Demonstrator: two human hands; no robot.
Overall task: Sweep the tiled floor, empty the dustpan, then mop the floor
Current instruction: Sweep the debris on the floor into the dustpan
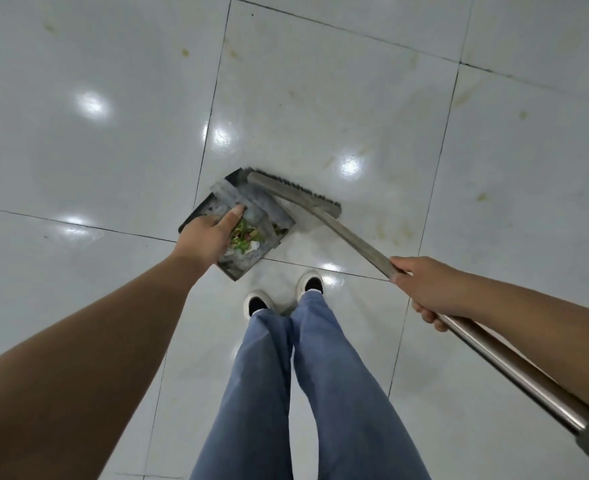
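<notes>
The dustpan sits on the tiled floor just ahead of the person's white shoes, its open mouth turned away from them toward the broom head. The left hand is closed on the dustpan's upright handle, thumb laid along the top; the handle itself is mostly hidden under the hand. Held this way, the pan stays pinned to the tile, so its lip probably does not slide back when bristles push against it.

The right hand is wrapped shut around the broom handle, low on the metal shaft, which trails back past the wrist toward the lower right. Choking down on the shaft likely gives one-handed control for short strokes. The broom head lies right at the dustpan's mouth, bristles touching or nearly touching its far edge.

Inside the dustpan lies a small heap of debris: green scraps, some reddish bits, a pale fragment. The tile around the dustpan shows faint yellowish stains, work for the mop rather than the broom. Judging by this, sweeping is near its end and emptying comes next.
</notes>
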